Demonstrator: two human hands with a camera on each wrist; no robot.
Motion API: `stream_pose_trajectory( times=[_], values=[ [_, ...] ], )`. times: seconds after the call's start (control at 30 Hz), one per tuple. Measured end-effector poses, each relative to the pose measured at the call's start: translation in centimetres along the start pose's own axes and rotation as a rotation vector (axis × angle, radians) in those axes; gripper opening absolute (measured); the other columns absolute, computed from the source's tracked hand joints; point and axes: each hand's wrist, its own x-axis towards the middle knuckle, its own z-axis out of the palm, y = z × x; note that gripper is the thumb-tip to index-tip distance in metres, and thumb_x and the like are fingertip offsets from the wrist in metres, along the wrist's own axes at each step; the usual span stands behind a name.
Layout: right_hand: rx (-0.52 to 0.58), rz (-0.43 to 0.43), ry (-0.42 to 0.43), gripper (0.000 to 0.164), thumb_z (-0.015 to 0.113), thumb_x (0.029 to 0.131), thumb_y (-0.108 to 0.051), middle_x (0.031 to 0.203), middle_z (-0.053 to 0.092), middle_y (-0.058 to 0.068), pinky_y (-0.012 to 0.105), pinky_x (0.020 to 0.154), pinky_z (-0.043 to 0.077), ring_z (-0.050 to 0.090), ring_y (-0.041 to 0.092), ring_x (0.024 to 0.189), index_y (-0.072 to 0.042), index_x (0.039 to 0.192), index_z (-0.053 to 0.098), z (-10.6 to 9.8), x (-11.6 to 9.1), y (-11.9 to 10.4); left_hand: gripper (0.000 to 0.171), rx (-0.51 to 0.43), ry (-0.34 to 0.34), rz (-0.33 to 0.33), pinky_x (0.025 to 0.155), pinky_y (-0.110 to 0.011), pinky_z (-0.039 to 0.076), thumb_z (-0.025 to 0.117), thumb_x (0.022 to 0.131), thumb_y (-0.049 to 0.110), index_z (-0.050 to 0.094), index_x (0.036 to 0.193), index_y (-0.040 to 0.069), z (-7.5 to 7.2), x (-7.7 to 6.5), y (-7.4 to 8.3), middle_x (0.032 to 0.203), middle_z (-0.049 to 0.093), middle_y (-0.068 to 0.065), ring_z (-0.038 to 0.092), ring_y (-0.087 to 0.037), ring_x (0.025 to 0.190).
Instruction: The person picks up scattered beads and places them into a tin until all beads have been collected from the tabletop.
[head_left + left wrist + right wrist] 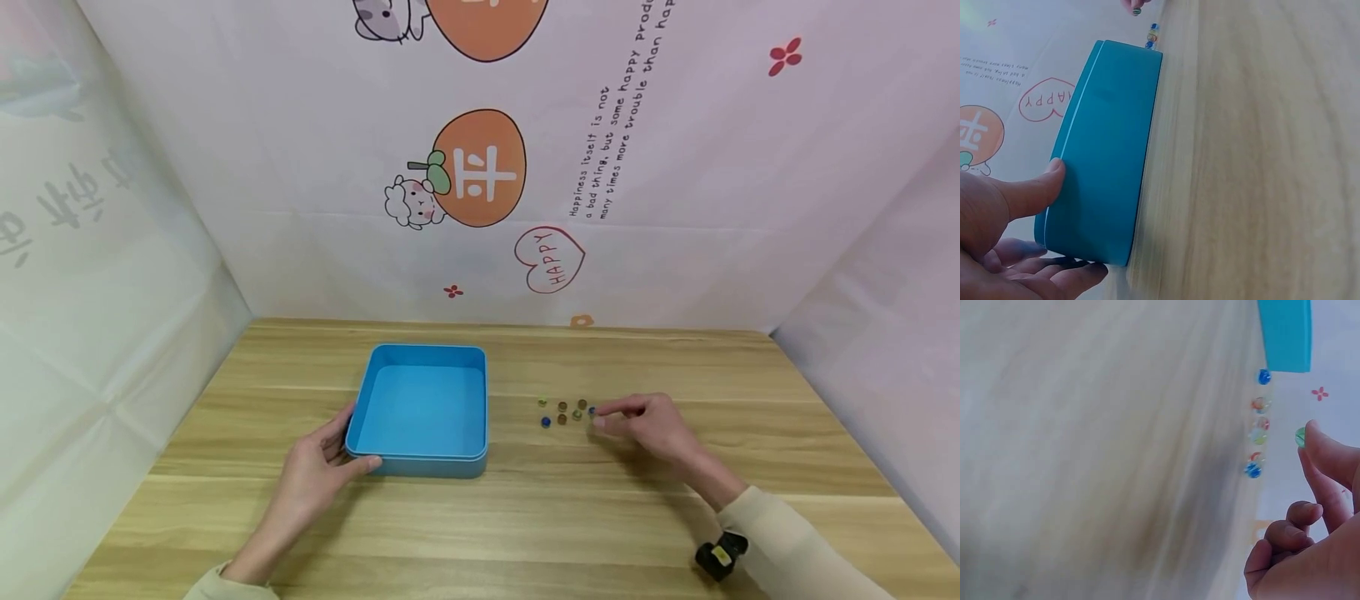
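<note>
A square, open-topped blue box (pixel 431 467) sits on the table, its visible inside bare. My left hand (pixel 311 479) holds its near-left corner, thumb on the front rim and fingers around the left side, as the left wrist view also shows. To the right of the box lies a loose group of small glass marbles, among them a blue marble (pixel 546 422) and a brownish marble (pixel 562 420). Over the group's right edge, my right hand (pixel 651 423) pinches a green marble (pixel 1300 437) between thumb and index finger; its other fingers are curled, and the marble looks raised off the table.
The wood-grain table (pixel 480 542) runs back to a printed white cloth (pixel 337 250) that hangs behind it. Similar cloth closes off the left and right sides. A black wrist device (pixel 722 556) is strapped by the right sleeve.
</note>
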Motion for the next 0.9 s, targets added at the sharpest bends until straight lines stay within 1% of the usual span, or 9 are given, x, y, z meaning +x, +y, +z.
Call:
stream_pose_trajectory(
  times=[0.03, 0.1, 0.23, 0.5, 0.63, 0.73, 0.8, 0.87, 0.9],
  values=[
    [0.01, -0.001, -0.006, 0.035, 0.083, 0.095, -0.027, 0.142, 0.063, 0.023, 0.064, 0.115, 0.04, 0.045, 0.051, 0.14, -0.003, 0.119, 0.079, 0.0, 0.0, -0.2, 0.086, -0.001, 0.001, -0.004, 0.105, -0.043, 0.052, 0.087, 0.089, 0.007, 0.039, 0.16, -0.002, 0.0, 0.0, 0.0, 0.16, 0.04, -0.027, 0.049, -0.04, 0.139],
    [0.035, 0.006, -0.012, 0.036, 0.082, 0.095, -0.027, 0.144, 0.061, 0.024, 0.065, 0.118, 0.036, 0.041, 0.053, 0.143, -0.002, 0.121, 0.078, 0.0, -0.1, -0.6, 0.086, 0.001, 0.004, -0.008, 0.104, -0.043, 0.053, 0.087, 0.089, 0.007, 0.039, 0.16, -0.002, 0.0, 0.0, 0.0, 0.16, 0.04, -0.027, 0.05, -0.041, 0.139],
    [0.042, 0.017, -0.014, 0.038, 0.082, 0.096, -0.029, 0.146, 0.059, 0.023, 0.064, 0.118, 0.038, 0.041, 0.05, 0.144, -0.002, 0.123, 0.078, 0.1, 0.0, -1.5, 0.087, 0.008, 0.01, -0.012, 0.103, -0.043, 0.053, 0.087, 0.089, 0.008, 0.039, 0.16, -0.002, 0.0, 0.0, -0.1, 0.16, 0.04, -0.027, 0.05, -0.04, 0.138],
    [0.083, -0.004, -0.041, 0.04, 0.081, 0.096, -0.033, 0.152, 0.053, 0.025, 0.065, 0.119, 0.034, 0.034, 0.051, 0.148, -0.003, 0.123, 0.077, 0.1, 0.1, -3.0, 0.089, 0.03, 0.015, -0.01, 0.103, -0.042, 0.053, 0.089, 0.088, 0.009, 0.038, 0.159, -0.005, 0.1, -0.1, -0.2, 0.159, 0.04, -0.028, 0.051, -0.04, 0.138],
    [0.074, -0.001, -0.032, 0.038, 0.081, 0.097, -0.032, 0.149, 0.056, 0.023, 0.065, 0.116, 0.039, 0.039, 0.049, 0.146, -0.005, 0.123, 0.078, 0.3, 0.2, -3.7, 0.089, 0.03, 0.014, -0.013, 0.104, -0.042, 0.053, 0.089, 0.088, 0.009, 0.038, 0.159, -0.005, 0.2, -0.1, -0.1, 0.16, 0.039, -0.029, 0.05, -0.04, 0.138],
    [0.07, 0.0, -0.019, 0.037, 0.082, 0.096, -0.033, 0.143, 0.062, 0.019, 0.057, 0.109, 0.046, 0.049, 0.043, 0.137, -0.006, 0.121, 0.079, 0.5, 0.4, -4.3, 0.089, 0.027, 0.015, -0.015, 0.104, -0.042, 0.053, 0.088, 0.088, 0.009, 0.038, 0.159, -0.005, 0.2, -0.1, -0.1, 0.16, 0.039, -0.029, 0.05, -0.04, 0.138],
    [0.074, -0.001, -0.017, 0.036, 0.082, 0.095, -0.033, 0.141, 0.064, 0.017, 0.052, 0.105, 0.047, 0.052, 0.038, 0.131, -0.007, 0.12, 0.08, 0.7, 0.5, -4.6, 0.089, 0.023, 0.017, -0.017, 0.104, -0.042, 0.053, 0.088, 0.088, 0.009, 0.038, 0.159, -0.005, 0.2, -0.1, -0.1, 0.16, 0.039, -0.029, 0.05, -0.04, 0.139],
    [0.08, -0.001, -0.02, 0.036, 0.083, 0.095, -0.033, 0.14, 0.064, 0.015, 0.052, 0.106, 0.046, 0.051, 0.037, 0.132, -0.008, 0.12, 0.08, 0.8, 0.7, -5.0, 0.089, 0.021, 0.019, -0.02, 0.104, -0.042, 0.053, 0.088, 0.088, 0.009, 0.038, 0.16, -0.005, 0.2, -0.2, 0.0, 0.16, 0.039, -0.029, 0.05, -0.04, 0.139],
    [0.084, -0.003, -0.025, 0.036, 0.083, 0.095, -0.033, 0.142, 0.064, 0.015, 0.055, 0.109, 0.045, 0.05, 0.039, 0.136, -0.008, 0.12, 0.08, 0.8, 0.8, -5.2, 0.089, 0.021, 0.021, -0.022, 0.104, -0.042, 0.053, 0.088, 0.088, 0.009, 0.038, 0.16, -0.005, 0.2, -0.2, 0.0, 0.16, 0.039, -0.029, 0.05, -0.04, 0.139]
  ],
)
